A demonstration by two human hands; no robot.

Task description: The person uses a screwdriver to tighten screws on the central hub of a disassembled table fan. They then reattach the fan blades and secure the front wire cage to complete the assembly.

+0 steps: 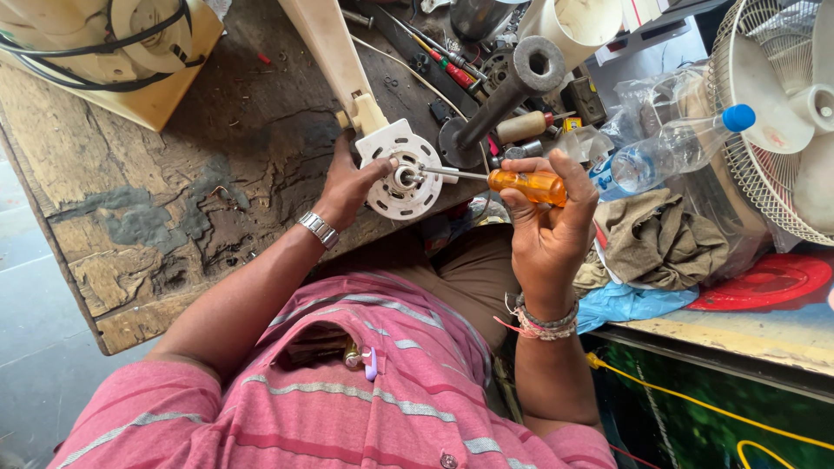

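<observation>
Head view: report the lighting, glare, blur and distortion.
Head view: even daylight, soft shadows on the worn wooden bench; sharp on the left hand, white round housing and orange-handled screwdriver in the right hand; mild glare on the plastic bottle; wide-angle bending at the edges.

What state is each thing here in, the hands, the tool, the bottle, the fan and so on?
Left hand: gripping the round white part, steadying it at the bench edge.
Right hand: closed around the orange screwdriver.
Orange screwdriver: level, tip at the white part's centre.
Plastic bottle: lying tilted, blue cap on, almost empty.
Fan: tipped over, grille on.
Brown cloth: crumpled.
Wooden bench: worn and stained.
</observation>
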